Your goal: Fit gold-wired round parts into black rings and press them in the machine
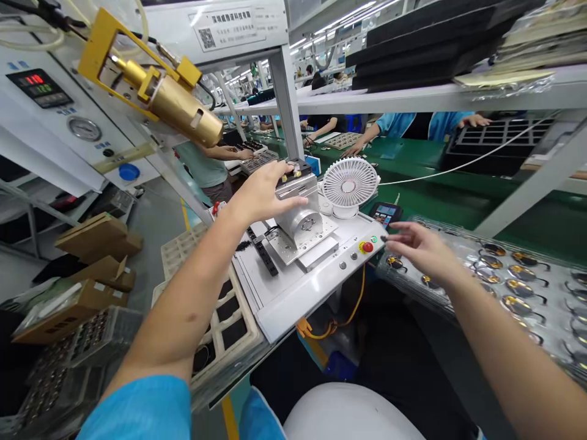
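Note:
My left hand (261, 192) reaches over the metal fixture (300, 211) on the white machine bed. Its thumb stretches across the front, apart from the fingers, which lie at the dark top block (296, 171); whether they press on it I cannot tell. Two small yellowish pieces (291, 176) show by those fingertips. To the right, my right hand (424, 247) is pinched on a small dark part (384, 238), just past the green-lit button (373, 239) and red emergency-stop button (365, 247). The part's exact kind is too small to make out.
A white fan (349, 186) stands behind the fixture. Overhead left hangs a brass-coloured press head (186, 110). Trays of round parts with dark leads (518, 287) lie right, a compartment tray (250, 315) left. Co-workers' hands (355, 146) are across the green bench (413, 160).

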Motion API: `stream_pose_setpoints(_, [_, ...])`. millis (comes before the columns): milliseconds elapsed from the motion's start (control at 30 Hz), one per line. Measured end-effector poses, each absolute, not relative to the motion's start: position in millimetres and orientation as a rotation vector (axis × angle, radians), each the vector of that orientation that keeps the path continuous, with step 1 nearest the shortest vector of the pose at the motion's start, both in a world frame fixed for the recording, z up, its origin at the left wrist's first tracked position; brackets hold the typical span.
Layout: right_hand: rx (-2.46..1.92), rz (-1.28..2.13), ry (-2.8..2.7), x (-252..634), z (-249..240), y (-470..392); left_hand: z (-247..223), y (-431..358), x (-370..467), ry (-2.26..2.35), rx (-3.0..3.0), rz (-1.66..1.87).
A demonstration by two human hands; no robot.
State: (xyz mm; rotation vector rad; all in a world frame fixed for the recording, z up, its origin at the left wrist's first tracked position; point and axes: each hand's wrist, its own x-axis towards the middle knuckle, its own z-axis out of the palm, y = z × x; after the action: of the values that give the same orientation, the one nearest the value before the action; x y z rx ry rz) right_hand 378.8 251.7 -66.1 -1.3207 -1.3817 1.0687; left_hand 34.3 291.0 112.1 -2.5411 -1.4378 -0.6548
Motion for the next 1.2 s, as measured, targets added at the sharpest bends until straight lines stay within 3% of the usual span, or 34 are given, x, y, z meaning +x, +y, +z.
stream_pose_setpoints(200, [-1.568, 1.352, -1.417, 361, -101, 262, 113, 286, 40, -1.547, -2.533, -0.523])
stream_pose_setpoints(467, [-1.674, 1.221, -1.645, 357, -106, 262, 127, 287, 25, -1.642, -2.677, -0.466])
stream_pose_setpoints(733, [-1.682, 1.058, -1.784, 359, -112, 261, 104, 213, 25, -1.437, -2.573, -0.811])
stream_pose_setpoints(900, [-1.550, 1.266, -1.523, 368, -122, 264, 40, 118, 25, -1.420, -2.842, -0.922])
stream_pose_setpoints(1000, [-1.360, 1.243, -1.478, 364, -132, 234, -29, 82, 34, -1.931, -2.866, -1.068])
stream_pose_setpoints(1100, [-1.063, 1.306, -1.527, 343, -145, 180, -101, 67, 60, -2.362, -2.750, -1.663])
stream_pose_setpoints(1200, [-0.821, 1.256, -1.626, 314, -158, 133, -152, 65, 92, -2.411, -2.599, -2.499])
